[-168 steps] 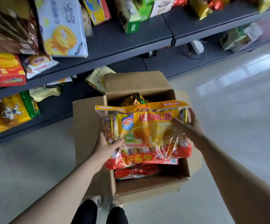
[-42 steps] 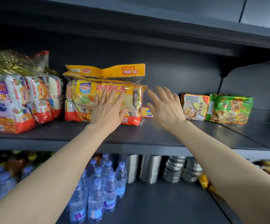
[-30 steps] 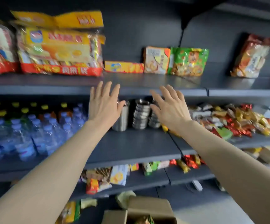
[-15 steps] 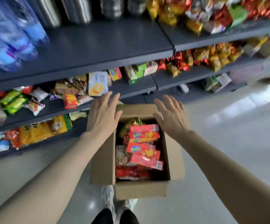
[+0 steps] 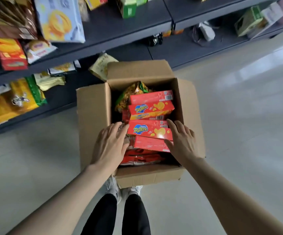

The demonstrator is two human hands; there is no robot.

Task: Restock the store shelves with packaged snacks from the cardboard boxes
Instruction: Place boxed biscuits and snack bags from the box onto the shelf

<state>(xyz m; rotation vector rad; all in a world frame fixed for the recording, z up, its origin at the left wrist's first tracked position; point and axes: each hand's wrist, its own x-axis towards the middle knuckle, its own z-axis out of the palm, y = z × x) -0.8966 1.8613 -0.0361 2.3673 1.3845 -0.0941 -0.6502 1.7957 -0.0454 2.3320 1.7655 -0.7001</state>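
Observation:
An open cardboard box [image 5: 93,116] stands on the floor below me, holding red Zecheese cracker boxes, a green-gold snack bag [image 5: 132,89] and red packets underneath. My left hand [image 5: 111,145] and my right hand [image 5: 181,141] reach into it with fingers spread, one on each side of the nearest red Zecheese box [image 5: 149,130]. Fingertips touch or hover at its ends; neither hand grips it. A second Zecheese box [image 5: 151,107] lies just behind.
Dark shelves [image 5: 113,29] run along the top, stocked with a blue biscuit bag [image 5: 59,19], a red box [image 5: 10,53] and a yellow bag [image 5: 15,100]. Pale tiled floor [image 5: 239,116] spreads to the right. My feet stand right behind the box.
The yellow snack pack was left on the upper shelf. My view dropped down to the box, and both empty hands came down into it, either side of a red cracker box.

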